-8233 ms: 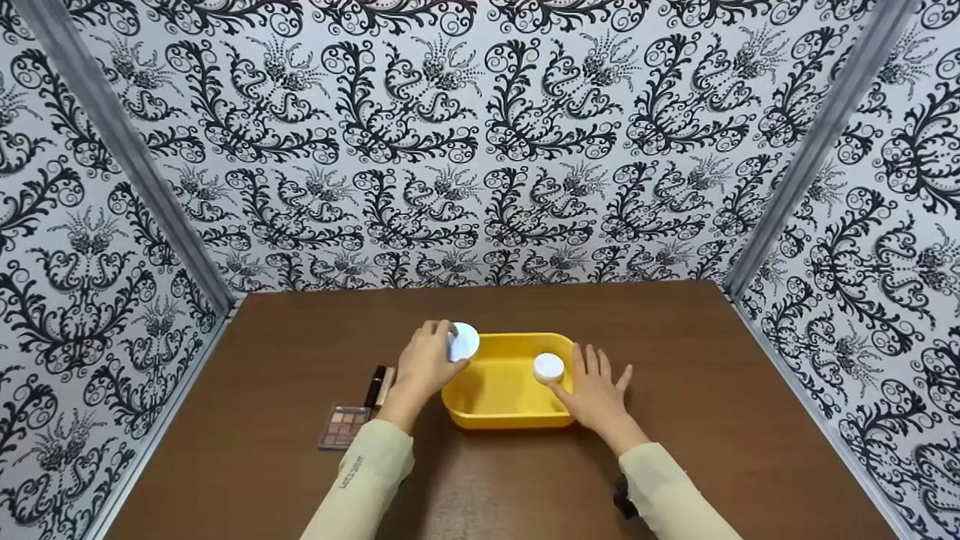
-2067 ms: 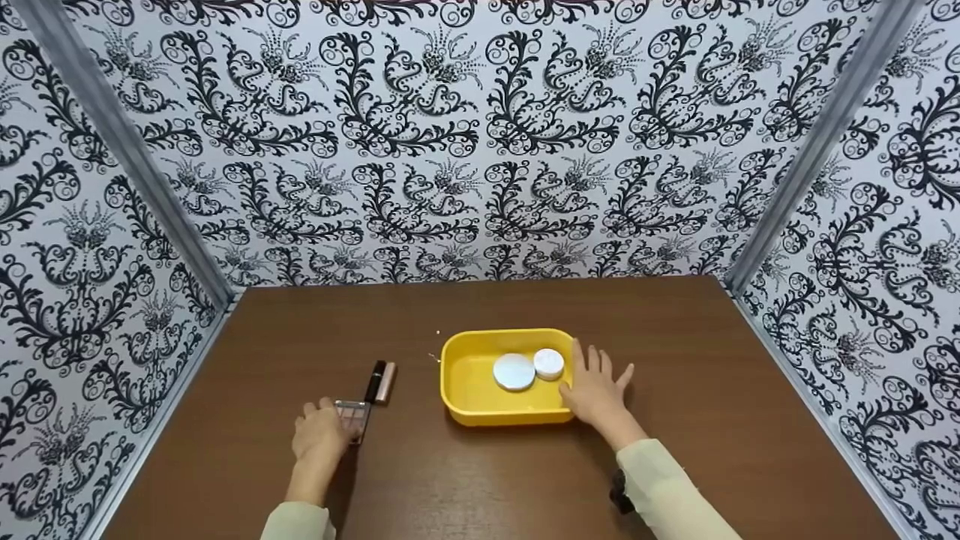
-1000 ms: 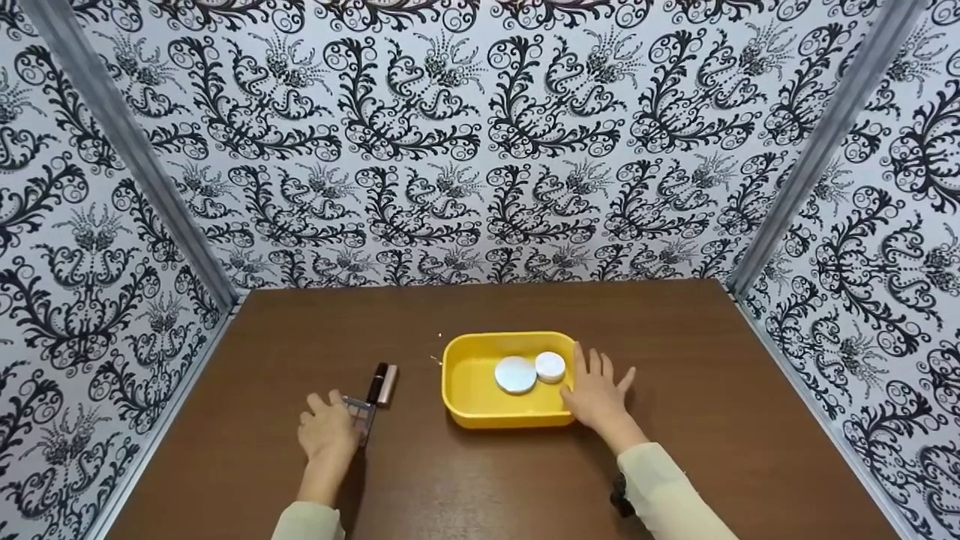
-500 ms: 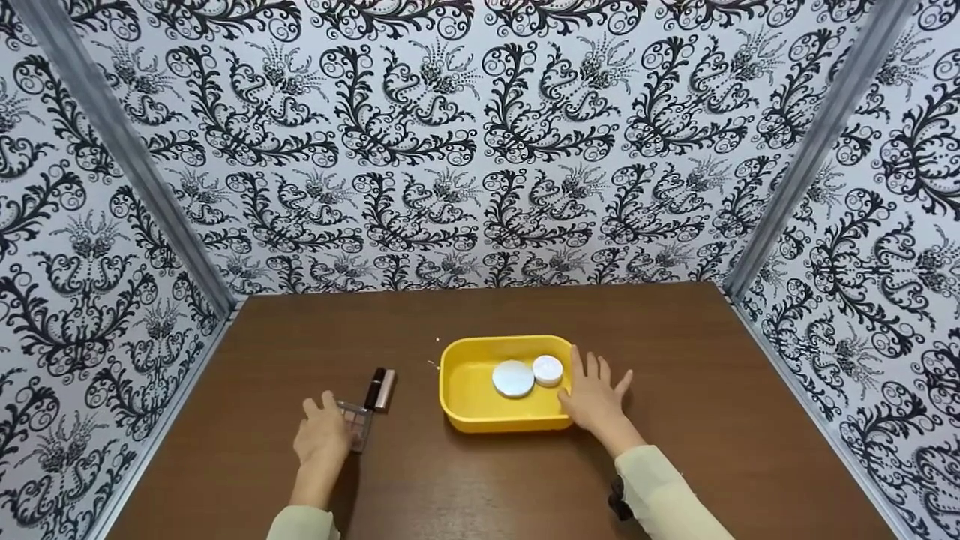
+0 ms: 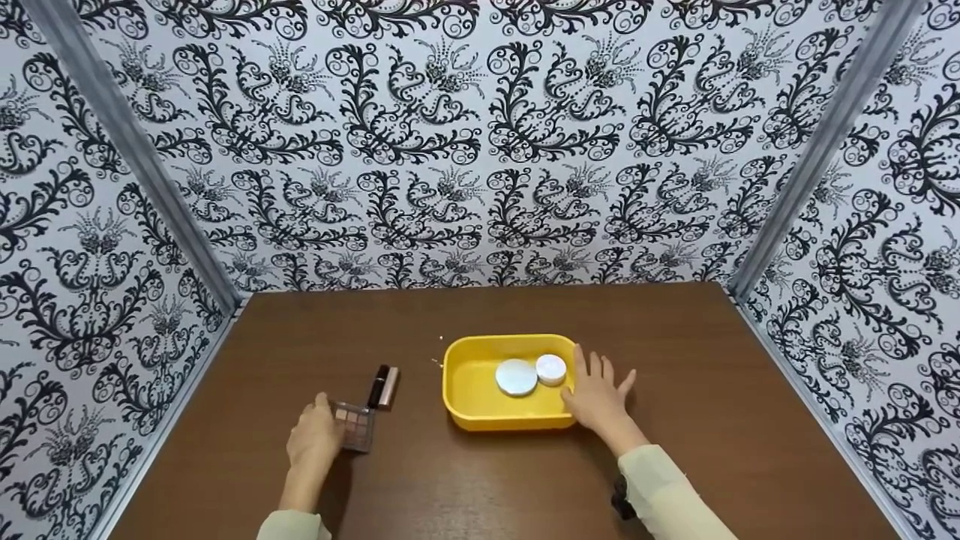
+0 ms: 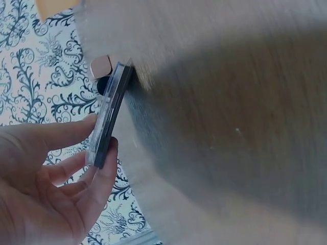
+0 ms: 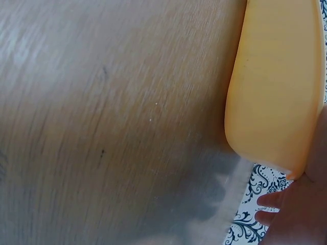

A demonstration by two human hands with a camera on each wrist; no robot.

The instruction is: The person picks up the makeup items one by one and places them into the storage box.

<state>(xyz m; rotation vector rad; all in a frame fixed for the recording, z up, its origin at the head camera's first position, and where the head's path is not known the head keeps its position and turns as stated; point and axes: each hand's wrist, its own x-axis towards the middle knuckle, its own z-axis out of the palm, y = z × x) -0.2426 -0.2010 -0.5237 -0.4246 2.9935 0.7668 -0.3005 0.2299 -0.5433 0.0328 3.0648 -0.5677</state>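
My left hand (image 5: 313,435) pinches an eyeshadow palette (image 5: 354,429) by its left side, left of the tray. In the left wrist view the palette (image 6: 110,115) appears edge-on, with the thumb on its clear lid side and fingers against the dark base; its far end is close to the tabletop. My right hand (image 5: 600,397) rests at the right end of a yellow tray (image 5: 514,423), fingers spread, thumb at the rim. That tray holds a larger white round container (image 5: 516,377) and a smaller white round jar (image 5: 551,369), side by side.
Just beyond the palette, a black tube (image 5: 378,386) and a pale pink tube (image 5: 388,388) lie together. The brown table (image 5: 480,487) meets patterned walls (image 5: 480,150) at the back and sides. Small white specks lie left of the tray.
The larger white container, earlier in my left hand, now lies in the tray. My left hand has gone to the palette and gripped it; lately the palette has turned slightly. The right hand stayed put.
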